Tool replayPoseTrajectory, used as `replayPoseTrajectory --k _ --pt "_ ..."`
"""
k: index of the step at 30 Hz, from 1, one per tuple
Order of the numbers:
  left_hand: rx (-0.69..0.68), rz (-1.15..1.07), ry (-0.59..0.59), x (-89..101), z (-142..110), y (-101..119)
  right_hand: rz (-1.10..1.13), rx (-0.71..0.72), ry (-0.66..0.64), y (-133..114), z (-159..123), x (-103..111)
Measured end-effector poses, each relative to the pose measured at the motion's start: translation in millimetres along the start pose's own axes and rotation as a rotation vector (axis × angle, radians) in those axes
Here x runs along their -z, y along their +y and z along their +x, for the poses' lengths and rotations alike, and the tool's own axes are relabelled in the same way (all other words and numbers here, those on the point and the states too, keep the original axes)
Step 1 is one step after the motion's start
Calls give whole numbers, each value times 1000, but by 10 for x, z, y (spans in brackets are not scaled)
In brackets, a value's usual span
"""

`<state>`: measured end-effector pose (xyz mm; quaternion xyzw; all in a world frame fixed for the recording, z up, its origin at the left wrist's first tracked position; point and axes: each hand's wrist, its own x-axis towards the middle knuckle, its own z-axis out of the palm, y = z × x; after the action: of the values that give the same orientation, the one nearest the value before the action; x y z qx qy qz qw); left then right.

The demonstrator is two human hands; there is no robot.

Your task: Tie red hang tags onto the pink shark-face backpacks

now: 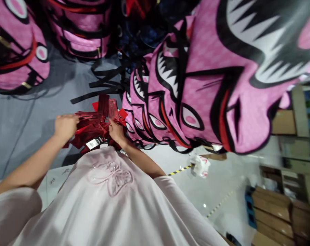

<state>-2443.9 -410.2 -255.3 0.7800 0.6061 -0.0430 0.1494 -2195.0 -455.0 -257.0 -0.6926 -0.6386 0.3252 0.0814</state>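
A pile of dark red, shiny strips (89, 124) lies on the grey table close to my body. My left hand (66, 127) is closed at the pile's left edge, fingers curled round some strips. At the right side, my right hand (116, 132) has its fingertips pressed together on the red strips; blur hides exactly how many it grips. A black tag with a white label (92, 144) sticks out at the near side of the pile. Just right of my right hand stands a row of pink backpacks (157, 102) with shark-teeth prints and eyes.
More pink backpacks (79, 30) stand at the back left of the grey table (42, 109). Loose black straps (103, 83) lie beyond the pile. Cardboard boxes (271, 212) are stacked on the floor at right, and a white plastic bag (202, 166) lies near striped floor tape.
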Motion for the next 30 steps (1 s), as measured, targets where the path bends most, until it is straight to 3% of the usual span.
replayPoseTrajectory --k 3,6,11,14,16,19,21,24,30 --pt "-16 -81 161 180 -2 56 24 139 -48 4 -147 92" --pt "-167 -193 240 335 -10 456 133 156 12 158 -434 196" --pt "-469 -228 246 399 47 1319 197 -376 420 824 -1061 529" --pt "-608 -192 193 323 99 1783 146 -481 579 1176 -1360 726" --pt "-681 -177 133 254 133 2056 41 -451 535 1290 -1441 803" --pt "-725 -146 56 163 183 2371 -165 -441 354 1310 -1391 862" --pt "-726 -123 36 123 213 2501 -249 -447 274 1284 -1318 890" --pt "-716 -119 23 84 243 2589 -284 -418 255 1278 -1269 915" --pt "-691 -89 30 -9 282 2655 -163 -344 404 1386 -1290 823"
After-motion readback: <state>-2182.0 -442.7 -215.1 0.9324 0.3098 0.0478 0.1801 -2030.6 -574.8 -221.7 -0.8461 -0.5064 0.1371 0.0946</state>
